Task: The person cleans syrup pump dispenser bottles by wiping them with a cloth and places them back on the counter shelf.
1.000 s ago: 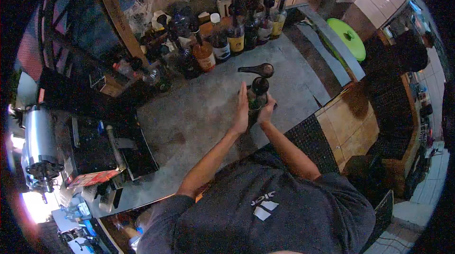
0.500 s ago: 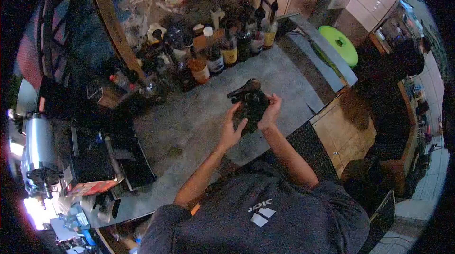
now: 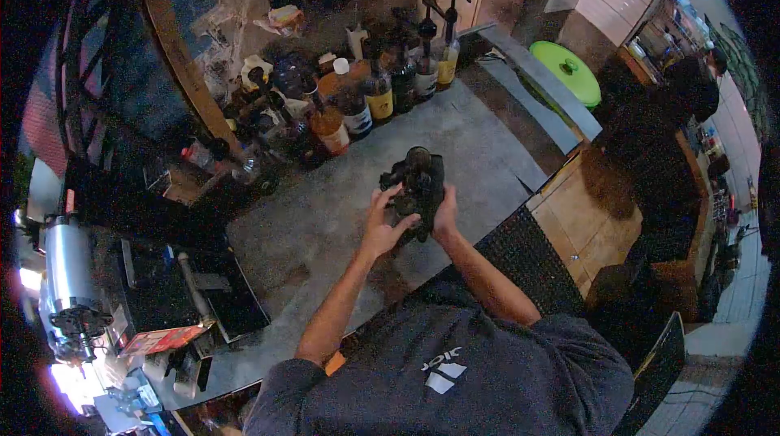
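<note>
Both hands brought close together, a dark, roughly bottle-sized cluster of black parts (image 3: 418,192) between them, held above the grey stone-look countertop (image 3: 276,229). Left hand (image 3: 379,230) is clamped on its left side, fingers and thumb spread over the front. Right hand (image 3: 444,215) lies against the right side, most fingers hidden behind it – can't tell how tightly they close. Cluster is near the middle of the counter, a round part at its far end; too dark to tell whether it is one piece or several, or whether its underside touches the surface.

Step in hand looks like two-handed handling and adjusting, left fingers doing the finer work, right hand more of a support. From this pose, a next move calls for a steady right hand and a clear view of where the parts meet; smooth dark parts could slip if the left fingers loosen.

Beyond, along the far edge: amber bottle with a whitish label (image 3: 329,134), dark bottle with a white cap (image 3: 353,111), yellow-labelled bottle (image 3: 379,100), black-pump bottle with yellow contents (image 3: 447,66). Bright green round lid (image 3: 561,68) to the right, black textured mat (image 3: 528,261) nearer – shiny silver cylinder (image 3: 69,265) far left.
</note>
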Demonstrator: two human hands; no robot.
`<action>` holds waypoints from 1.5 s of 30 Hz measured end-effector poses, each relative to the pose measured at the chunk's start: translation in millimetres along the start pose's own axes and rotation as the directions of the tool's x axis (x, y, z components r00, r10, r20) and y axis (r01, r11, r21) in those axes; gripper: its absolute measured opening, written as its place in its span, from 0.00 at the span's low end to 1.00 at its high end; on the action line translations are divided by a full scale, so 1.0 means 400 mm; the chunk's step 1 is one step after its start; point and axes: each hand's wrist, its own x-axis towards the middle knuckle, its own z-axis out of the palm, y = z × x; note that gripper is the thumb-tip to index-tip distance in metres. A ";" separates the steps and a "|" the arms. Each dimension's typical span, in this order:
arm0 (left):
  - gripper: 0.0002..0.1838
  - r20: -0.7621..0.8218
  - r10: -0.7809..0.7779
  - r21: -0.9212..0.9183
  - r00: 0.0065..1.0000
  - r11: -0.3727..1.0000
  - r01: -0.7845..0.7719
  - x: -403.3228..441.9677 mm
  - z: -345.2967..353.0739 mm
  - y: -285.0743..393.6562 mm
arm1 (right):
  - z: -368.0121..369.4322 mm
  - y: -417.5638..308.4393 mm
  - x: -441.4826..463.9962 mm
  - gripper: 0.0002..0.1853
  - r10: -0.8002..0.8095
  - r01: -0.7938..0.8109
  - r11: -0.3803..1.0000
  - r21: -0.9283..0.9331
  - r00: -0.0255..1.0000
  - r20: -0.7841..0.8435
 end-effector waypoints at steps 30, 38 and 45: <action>0.35 -0.095 -0.289 -0.770 0.953 0.628 0.114 0.057 0.128 -0.218 | 0.076 0.032 -0.061 0.25 -0.711 0.628 0.561 -0.540 0.699 0.074; 0.37 -0.168 0.011 -0.328 0.986 0.942 -0.067 0.125 0.134 0.008 | -0.101 0.145 0.133 0.24 -0.671 0.548 0.631 -0.549 0.741 -0.031; 0.34 -0.037 -0.265 -0.816 0.964 0.564 0.123 0.139 0.261 -0.028 | -0.037 -0.063 0.062 0.23 -0.873 0.663 0.275 -0.696 0.476 0.108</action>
